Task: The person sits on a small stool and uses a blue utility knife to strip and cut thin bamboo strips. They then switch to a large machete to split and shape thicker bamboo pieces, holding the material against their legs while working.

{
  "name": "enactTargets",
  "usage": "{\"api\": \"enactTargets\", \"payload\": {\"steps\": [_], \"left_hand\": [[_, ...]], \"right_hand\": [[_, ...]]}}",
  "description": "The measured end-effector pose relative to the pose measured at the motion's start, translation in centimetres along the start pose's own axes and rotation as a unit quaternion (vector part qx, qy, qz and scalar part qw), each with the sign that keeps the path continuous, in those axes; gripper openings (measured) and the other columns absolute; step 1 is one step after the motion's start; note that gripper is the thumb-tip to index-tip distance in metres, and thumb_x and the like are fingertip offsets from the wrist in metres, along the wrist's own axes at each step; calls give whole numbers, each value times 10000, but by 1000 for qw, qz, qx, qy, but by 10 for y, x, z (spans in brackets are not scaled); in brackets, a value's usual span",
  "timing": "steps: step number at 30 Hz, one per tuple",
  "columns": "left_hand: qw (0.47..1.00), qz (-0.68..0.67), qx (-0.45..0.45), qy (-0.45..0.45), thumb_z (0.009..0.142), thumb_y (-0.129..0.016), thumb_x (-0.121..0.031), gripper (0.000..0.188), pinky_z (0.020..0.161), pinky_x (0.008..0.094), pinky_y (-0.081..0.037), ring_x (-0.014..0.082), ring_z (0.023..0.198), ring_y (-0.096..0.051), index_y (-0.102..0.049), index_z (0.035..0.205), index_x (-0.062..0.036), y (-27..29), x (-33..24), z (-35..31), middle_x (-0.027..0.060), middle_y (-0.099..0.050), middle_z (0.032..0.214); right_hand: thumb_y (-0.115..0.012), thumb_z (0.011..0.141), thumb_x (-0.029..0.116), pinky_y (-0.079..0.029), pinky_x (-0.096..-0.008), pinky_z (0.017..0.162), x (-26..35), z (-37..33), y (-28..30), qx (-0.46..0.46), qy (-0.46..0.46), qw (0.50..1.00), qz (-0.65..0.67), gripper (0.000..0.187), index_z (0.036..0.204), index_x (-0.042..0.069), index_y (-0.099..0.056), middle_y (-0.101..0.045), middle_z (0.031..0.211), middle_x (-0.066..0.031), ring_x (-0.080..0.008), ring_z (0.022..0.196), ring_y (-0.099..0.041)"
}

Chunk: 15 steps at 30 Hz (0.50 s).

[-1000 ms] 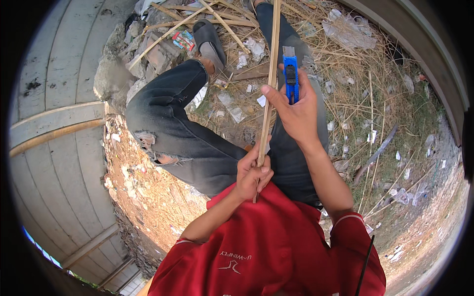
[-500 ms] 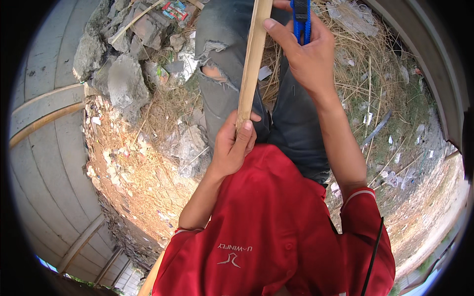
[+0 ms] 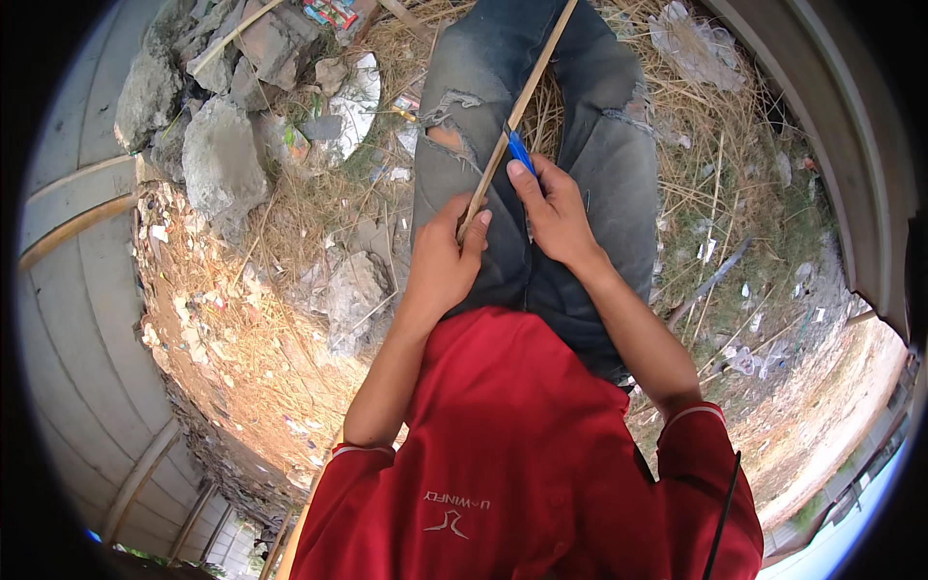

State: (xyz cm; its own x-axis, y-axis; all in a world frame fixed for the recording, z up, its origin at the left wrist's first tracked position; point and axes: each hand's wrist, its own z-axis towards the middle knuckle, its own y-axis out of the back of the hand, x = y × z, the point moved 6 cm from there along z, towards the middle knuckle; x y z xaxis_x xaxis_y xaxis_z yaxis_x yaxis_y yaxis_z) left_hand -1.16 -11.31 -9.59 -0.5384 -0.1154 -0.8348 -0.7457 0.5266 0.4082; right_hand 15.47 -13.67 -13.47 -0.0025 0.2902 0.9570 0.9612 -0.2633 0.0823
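A thin wooden strip [image 3: 537, 73] slants up and to the right over my lap, its far end cut off by the picture's top edge. My left hand [image 3: 449, 253] is closed round its near end, thumb on top. My right hand [image 3: 558, 215] grips a blue utility knife [image 3: 519, 150], thumb along the handle. The knife's dark blade end meets the strip a little beyond my left hand; whether it bites into the wood I cannot tell. Beneath both hands are my grey torn jeans [image 3: 604, 193].
Broken concrete chunks [image 3: 224, 159] lie at the upper left. Dry straw [image 3: 710, 145] and paper litter cover the ground, with a crumpled clear plastic sheet [image 3: 698, 48] at the upper right. Panelled wall [image 3: 82, 319] stands on the left; a grey metal edge [image 3: 851, 145] curves along the right.
My right hand has come down and toward me, bringing the knife onto the strip. The strip now tilts further right and shows its narrow side.
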Motion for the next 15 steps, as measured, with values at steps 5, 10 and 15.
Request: {"api": "enactTargets", "payload": {"steps": [5,10,15], "left_hand": [[999,-25,22,2,1008,-626,-137,327,603,263,-452,85,665,-566,-625,1297,17,2,9,-7,27,-654,858],[987,-134,58,71,1001,-623,-101,382,517,195,-315,14,597,-420,-598,1366,6,12,1,-10,-18,-612,859],[974,-174,105,100,1023,-589,-103,333,488,196,-269,6,559,-369,-612,1339,1,14,22,-2,-45,-548,790]], "right_hand": [[-652,1006,396,-387,-349,556,-2,4,-14,-6,35,999,-17,413,869,15,-567,-471,633,-75,-146,597,-439],[-615,1022,395,-417,-425,568,4,-8,-8,65,53,993,-80,421,860,8,-591,-516,620,-176,-315,564,-513],[-632,1005,424,-437,-464,583,4,-28,-19,150,83,980,-100,441,851,11,-615,-570,656,-206,-396,601,-566]]}}
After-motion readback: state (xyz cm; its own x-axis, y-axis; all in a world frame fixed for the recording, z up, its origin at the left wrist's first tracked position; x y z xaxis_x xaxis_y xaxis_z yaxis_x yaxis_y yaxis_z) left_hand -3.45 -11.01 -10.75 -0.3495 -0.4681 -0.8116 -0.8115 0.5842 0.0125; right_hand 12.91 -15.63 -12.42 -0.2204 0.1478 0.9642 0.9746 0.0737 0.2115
